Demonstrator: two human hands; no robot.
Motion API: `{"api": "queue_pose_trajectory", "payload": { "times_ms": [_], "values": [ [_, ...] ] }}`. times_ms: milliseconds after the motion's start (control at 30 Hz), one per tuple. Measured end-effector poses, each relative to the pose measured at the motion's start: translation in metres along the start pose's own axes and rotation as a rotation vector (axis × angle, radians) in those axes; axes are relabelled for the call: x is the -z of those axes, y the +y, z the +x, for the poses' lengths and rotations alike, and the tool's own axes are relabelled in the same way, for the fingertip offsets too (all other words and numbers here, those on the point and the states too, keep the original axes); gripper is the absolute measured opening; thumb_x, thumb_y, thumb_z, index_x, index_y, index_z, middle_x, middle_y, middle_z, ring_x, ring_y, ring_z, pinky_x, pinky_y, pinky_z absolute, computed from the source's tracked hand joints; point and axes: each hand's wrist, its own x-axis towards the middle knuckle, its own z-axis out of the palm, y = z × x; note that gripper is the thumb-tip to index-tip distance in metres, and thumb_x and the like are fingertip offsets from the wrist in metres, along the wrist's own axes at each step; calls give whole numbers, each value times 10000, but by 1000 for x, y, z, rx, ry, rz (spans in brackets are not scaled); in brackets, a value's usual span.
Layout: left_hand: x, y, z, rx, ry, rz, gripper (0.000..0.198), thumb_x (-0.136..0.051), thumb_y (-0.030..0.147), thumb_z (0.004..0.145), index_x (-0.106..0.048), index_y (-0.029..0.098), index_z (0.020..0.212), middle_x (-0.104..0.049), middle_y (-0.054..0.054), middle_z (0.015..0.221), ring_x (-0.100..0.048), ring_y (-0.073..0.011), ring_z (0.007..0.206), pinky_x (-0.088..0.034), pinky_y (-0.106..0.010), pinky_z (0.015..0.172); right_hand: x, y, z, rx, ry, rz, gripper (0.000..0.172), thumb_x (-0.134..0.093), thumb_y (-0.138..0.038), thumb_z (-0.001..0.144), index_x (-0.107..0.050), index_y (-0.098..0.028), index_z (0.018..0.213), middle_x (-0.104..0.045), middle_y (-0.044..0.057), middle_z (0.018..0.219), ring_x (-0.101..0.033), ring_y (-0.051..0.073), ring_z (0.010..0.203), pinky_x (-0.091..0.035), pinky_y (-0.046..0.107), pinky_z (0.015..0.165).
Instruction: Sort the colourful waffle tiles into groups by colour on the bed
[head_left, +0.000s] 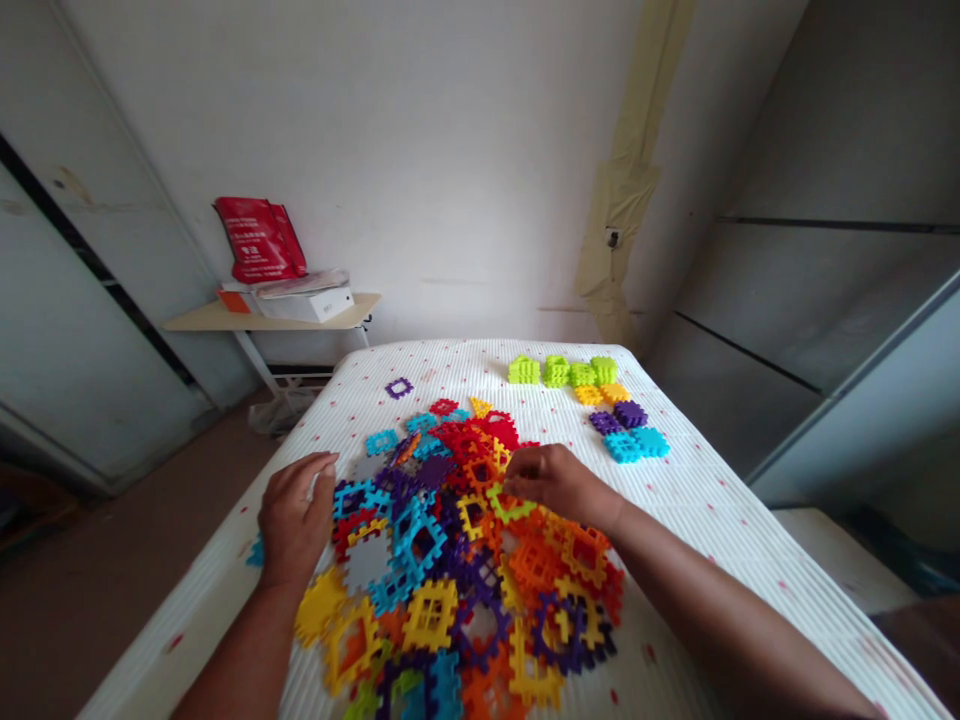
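Observation:
A heap of colourful plastic interlocking building pieces [431, 605], square frames and plates with notched edges, spreads over the middle of the table. My right hand [559, 485] is over the heap's right side, its fingers pinched at a lime-green frame piece [512, 507]; the fingertips partly cover it. At the heap's left edge, my left hand [295, 515] has its thumb apart from the fingers and holds nothing I can see. Close to it are a grey plate [369, 562] and blue frame pieces [418, 537]. A bit of blue shows behind the left wrist.
Lime-green stacks [524, 370] stand at the table's far right, with yellow [589, 395], purple [630, 413] and blue stacks [622, 447] nearer. A lone purple frame [399, 388] lies far left. Behind, a side table [202, 318] bears a red bag [259, 240] and boxes.

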Motion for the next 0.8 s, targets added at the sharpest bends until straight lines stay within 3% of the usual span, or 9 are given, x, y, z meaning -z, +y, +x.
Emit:
{"api": "queue_pose_trajectory", "payload": {
  "times_ms": [100, 200, 367, 467, 600, 800],
  "values": [
    [0, -1, -1, 5, 2, -7, 278, -431, 350, 854, -648, 192, 928, -660, -82, 953, -582, -226, 938, -439, -381, 897, 19, 25, 11, -112, 223, 255, 170, -574, -331, 757, -594, -163, 738, -581, -25, 597, -504, 90, 516, -376, 208, 492],
    [-1, -2, -1, 8, 1, -8, 274, -433, 345, 854, -649, 195, 928, -660, -79, 959, -582, -225, 944, -438, -381, 907, 32, 58, 21, -237, 410, 419, 146, -588, -261, 708, -554, -155, 803, -572, -29, 527, -504, 97, 449, -391, 213, 455],
    [-2, -1, -1, 12, 3, -17, 266, -436, 355, 851, -646, 210, 927, -660, -68, 958, -582, -225, 948, -436, -387, 917, 29, 100, 28, -468, 520, 465, 213, -542, -138, 714, -528, -129, 926, -637, 13, 561, -571, 120, 477, -466, 240, 521],
    [-2, 0, -1, 16, 3, -10, 276, -428, 364, 855, -644, 204, 921, -658, -71, 955, -581, -228, 953, -436, -389, 921, 25, 106, 25, -552, 456, 107, 245, -525, -130, 747, -562, -114, 989, -680, 63, 691, -639, 153, 613, -479, 255, 602],
    [-2, -1, -2, 24, -15, 8, 297, -415, 373, 861, -642, 193, 927, -656, -81, 961, -578, -234, 960, -436, -393, 918, 27, 99, 17, -498, 391, -580, 187, -552, -235, 784, -618, -148, 937, -672, 119, 929, -645, 224, 855, -460, 293, 702],
    [-4, -4, -1, 7, -4, 13, 289, -424, 371, 862, -645, 196, 927, -659, -76, 954, -582, -229, 948, -442, -385, 908, 15, 90, 19, -477, 362, -795, 359, -580, -435, 788, -567, -148, 1003, -639, 115, 947, -635, 227, 849, -454, 280, 664]
  ]
}}
